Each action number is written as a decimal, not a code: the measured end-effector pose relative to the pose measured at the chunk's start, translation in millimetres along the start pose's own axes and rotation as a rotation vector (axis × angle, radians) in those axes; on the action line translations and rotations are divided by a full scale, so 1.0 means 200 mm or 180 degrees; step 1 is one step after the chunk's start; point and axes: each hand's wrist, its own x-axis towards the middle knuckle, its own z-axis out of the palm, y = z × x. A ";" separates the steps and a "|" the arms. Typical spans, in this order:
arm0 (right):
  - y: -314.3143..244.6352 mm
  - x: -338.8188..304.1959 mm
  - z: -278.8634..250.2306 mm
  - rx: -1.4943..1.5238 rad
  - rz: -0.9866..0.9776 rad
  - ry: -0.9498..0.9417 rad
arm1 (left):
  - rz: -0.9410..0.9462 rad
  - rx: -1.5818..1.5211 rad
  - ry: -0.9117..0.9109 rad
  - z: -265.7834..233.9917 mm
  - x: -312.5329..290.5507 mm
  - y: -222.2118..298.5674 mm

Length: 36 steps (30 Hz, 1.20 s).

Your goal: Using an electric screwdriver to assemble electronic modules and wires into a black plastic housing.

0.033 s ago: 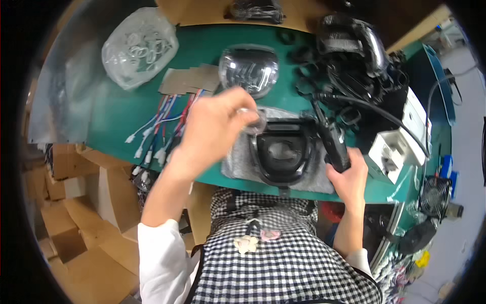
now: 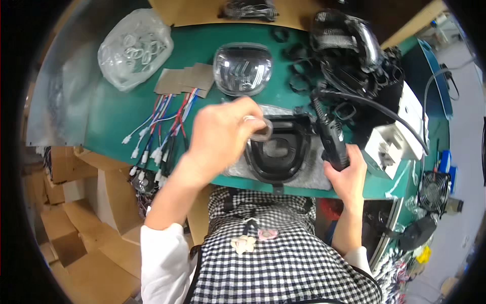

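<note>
My left hand, blurred by motion, is closed with thumb and fingertips pinching a small clear ring. The ring hangs over the left side of a black rounded housing. This housing lies on a grey padded sheet, its oval middle facing up. My right hand is wrapped around the near end of a long black stick-shaped tool, tilted beside the housing's right edge. A black cord appears to run from the tool's far end; its exact kind I cannot make out. Beyond the housing sits a clear domed lens.
A plastic bag of clear rings lies far left. Grey-brown cards and wires with white plugs lie nearer. Black rings, glossy black shells and a white box crowd the right. Cardboard boxes stand lower left.
My left hand has shifted slightly right and nearer to me with the clear ring, over the black housing. My right hand keeps its grip on the black tool.
</note>
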 end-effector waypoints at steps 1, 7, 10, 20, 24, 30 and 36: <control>-0.01 -0.02 -0.02 0.0151 -0.0052 0.0099 | 0.0073 0.0060 0.0066 0.09 -0.03 0.00; 0.02 -0.10 -0.10 0.0803 0.0074 0.0289 | 0.0473 0.1107 0.0459 0.39 -0.11 -0.03; 0.04 -0.12 -0.09 0.0909 0.0188 0.0180 | 0.0340 0.1051 0.0549 0.49 -0.13 -0.04; -0.09 -0.12 -0.12 0.1228 0.0089 -0.0069 | 0.0139 0.1216 0.0005 0.40 -0.05 -0.10; -0.16 -0.08 -0.08 0.1616 0.0175 -0.0296 | 0.0280 0.0840 0.0377 0.40 -0.10 -0.11; -0.31 0.04 0.09 0.0603 -0.1186 -0.0693 | 0.0064 0.0525 0.0718 0.45 -0.36 -0.15; -0.35 0.09 0.16 -0.0462 -0.1061 -0.1108 | 0.0153 0.0499 0.0436 0.49 -0.35 -0.17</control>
